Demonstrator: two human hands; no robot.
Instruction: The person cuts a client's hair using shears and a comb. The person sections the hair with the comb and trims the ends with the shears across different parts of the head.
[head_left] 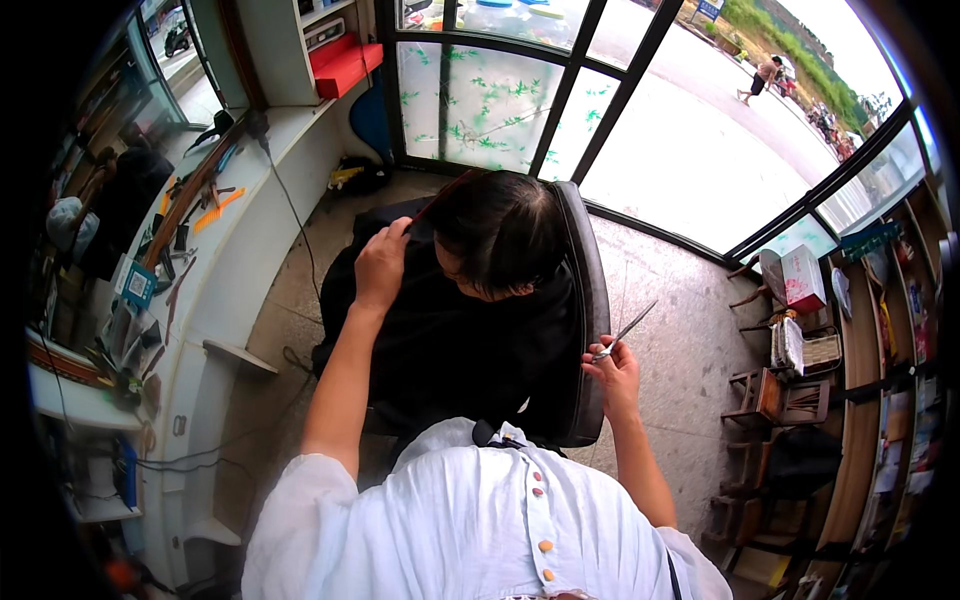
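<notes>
A person with dark hair (500,225) sits in a dark salon chair (592,270), covered by a black cape (450,350). My left hand (382,265) is raised at the front of the head, its fingers closed on a thin reddish-brown comb (447,196) that lies against the hair. To the right of the chair back, my right hand (614,372) grips a pair of silver scissors (630,328), blades pointing up and away from the head. The scissors are apart from the hair.
Along the left runs a white counter (225,240) under a mirror, with combs, clips and a hair dryer (258,128) whose cord hangs down. Glass doors (560,110) stand ahead, open onto a street. Wooden chairs (760,395) and shelves (860,440) line the right.
</notes>
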